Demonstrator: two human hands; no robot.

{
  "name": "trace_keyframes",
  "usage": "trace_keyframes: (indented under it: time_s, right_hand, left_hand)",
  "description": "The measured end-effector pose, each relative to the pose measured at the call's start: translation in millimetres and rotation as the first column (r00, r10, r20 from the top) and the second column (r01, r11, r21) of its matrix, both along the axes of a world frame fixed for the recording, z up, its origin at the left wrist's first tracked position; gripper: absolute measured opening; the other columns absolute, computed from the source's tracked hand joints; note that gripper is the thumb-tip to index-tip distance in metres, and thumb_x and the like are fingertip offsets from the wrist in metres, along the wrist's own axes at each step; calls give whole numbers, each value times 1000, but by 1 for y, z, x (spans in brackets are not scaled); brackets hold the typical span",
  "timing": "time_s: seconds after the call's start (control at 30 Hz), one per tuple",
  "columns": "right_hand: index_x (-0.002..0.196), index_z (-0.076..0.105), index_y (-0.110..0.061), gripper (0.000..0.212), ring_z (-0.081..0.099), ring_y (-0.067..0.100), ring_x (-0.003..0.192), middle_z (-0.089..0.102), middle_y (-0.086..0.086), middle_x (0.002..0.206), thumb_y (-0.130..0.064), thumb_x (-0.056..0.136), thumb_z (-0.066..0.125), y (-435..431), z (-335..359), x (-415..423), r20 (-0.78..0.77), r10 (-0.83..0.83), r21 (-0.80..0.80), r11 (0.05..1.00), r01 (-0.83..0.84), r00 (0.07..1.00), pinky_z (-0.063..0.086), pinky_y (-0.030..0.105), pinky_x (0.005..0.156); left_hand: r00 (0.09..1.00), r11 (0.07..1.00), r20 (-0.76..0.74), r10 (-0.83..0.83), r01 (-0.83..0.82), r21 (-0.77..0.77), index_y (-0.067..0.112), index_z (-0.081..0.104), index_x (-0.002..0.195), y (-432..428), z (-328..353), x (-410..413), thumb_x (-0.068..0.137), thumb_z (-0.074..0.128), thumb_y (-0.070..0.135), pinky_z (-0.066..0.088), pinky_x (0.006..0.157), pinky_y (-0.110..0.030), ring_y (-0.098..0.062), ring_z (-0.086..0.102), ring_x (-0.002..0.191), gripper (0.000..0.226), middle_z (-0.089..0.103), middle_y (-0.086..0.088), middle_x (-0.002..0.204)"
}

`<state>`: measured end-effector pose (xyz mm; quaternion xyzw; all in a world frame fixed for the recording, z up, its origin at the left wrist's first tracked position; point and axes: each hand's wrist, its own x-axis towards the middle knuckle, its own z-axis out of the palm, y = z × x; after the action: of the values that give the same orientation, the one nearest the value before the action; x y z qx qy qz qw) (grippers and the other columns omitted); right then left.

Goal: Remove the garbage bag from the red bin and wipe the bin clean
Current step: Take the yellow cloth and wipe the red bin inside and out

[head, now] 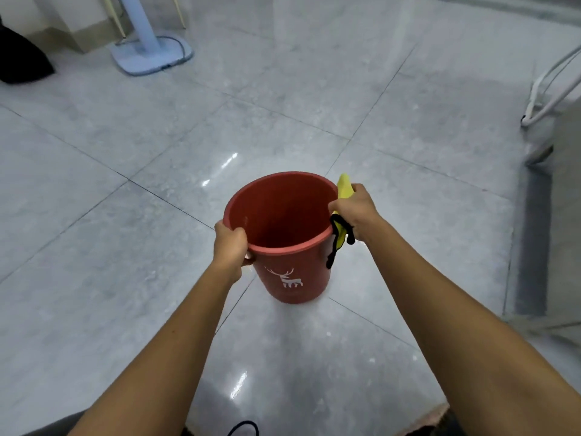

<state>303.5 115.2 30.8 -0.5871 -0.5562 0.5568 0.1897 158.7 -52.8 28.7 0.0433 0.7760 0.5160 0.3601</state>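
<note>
A person holds the red bin (280, 226) out in front of them over a glossy grey tiled floor (125, 152), both forearms reaching into the view from below. The left hand (231, 245) grips the near-left rim, fingers curled over the edge and into the mouth. The right hand (355, 209) is closed around a yellow cloth (344, 187) (black-edged, with a black loop (333, 247) dangling down the outside) and presses it against the bin's right rim. The bin's inside shows bare red plastic, and a white deer figure (287, 278) faces the camera on the outer wall. Whether the base rests on the tiles or hangs just above them is hard to tell from this angle. Far off at upper left stands a pale blue fan base (151, 56) beside a dark shape (22, 58); a white wire frame (547, 89) sits at the right edge.
</note>
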Motion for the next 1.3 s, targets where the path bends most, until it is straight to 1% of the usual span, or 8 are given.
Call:
trace_keyframes:
  time_s: [0.13,0.33,0.73,0.87,0.97,1.13,1.2,1.3]
  right_hand:
    - [127,44,-16,57,60,31,97,55,13,112,-9,74,65,-6,-9,-17,-16,-5,24,1000,5,1000,46,32,61]
    - [128,44,-18,58,61,29,95,57,9,109,-6,74,63,-22,-43,-23,-66,-66,8,998,67,996,56,43,78]
    - [135,39,-20,65,61,30,101,57,10,117,-13,76,66,-29,-51,-32,-99,-73,-36,997,70,992,55,49,85]
    - [128,33,-24,57,59,27,73,56,9,97,-24,79,62,-35,-35,-19,-97,-178,-120,979,166,979,48,34,50]
    - [110,33,-19,43,47,23,55,52,11,87,-18,76,58,-36,-18,-5,-102,-239,-136,965,224,966,34,23,41]
    - [106,43,-15,38,53,26,60,57,14,92,-13,73,62,-51,29,15,-184,-65,-60,997,55,981,41,30,49]
    - [103,48,-17,35,61,28,75,60,11,105,-13,74,67,-60,47,23,-198,97,79,993,-83,975,47,38,63]
    - [95,56,-24,30,60,18,83,60,-2,103,-13,71,72,-72,76,37,-68,350,334,890,-310,934,47,27,67]
  left_hand:
    - [998,998,-23,-60,60,7,20,27,137,-4,-4,-13,89,28,-5,56,79,-52,-31,53,110,54,45,-6,126]
    - [988,991,-109,-106,114,69,32,19,142,-10,-22,-28,98,29,-1,52,56,-29,-21,48,105,56,40,5,122]
    - [989,994,-99,-109,110,5,31,1,150,-19,-36,-30,104,27,16,45,99,-55,-32,41,131,54,30,-6,150]
    - [984,986,-126,-129,113,-126,25,-10,151,-24,-28,-27,103,33,24,35,108,-55,-35,34,137,65,26,-10,154]
    - [973,976,-197,-124,84,-200,16,4,151,-29,-14,-21,101,40,17,38,105,-49,-36,39,133,62,34,-15,149]
    - [881,980,-453,-133,50,-190,10,46,134,-31,26,-2,97,42,16,47,97,-41,-27,55,114,38,54,-11,132]
    - [915,986,-369,-164,144,-81,15,54,126,-25,51,16,100,39,24,48,89,-33,-17,58,100,31,59,-6,126]
    - [948,938,104,-301,275,211,10,54,122,-9,91,45,99,37,46,49,88,-36,-23,62,103,46,64,-11,120]
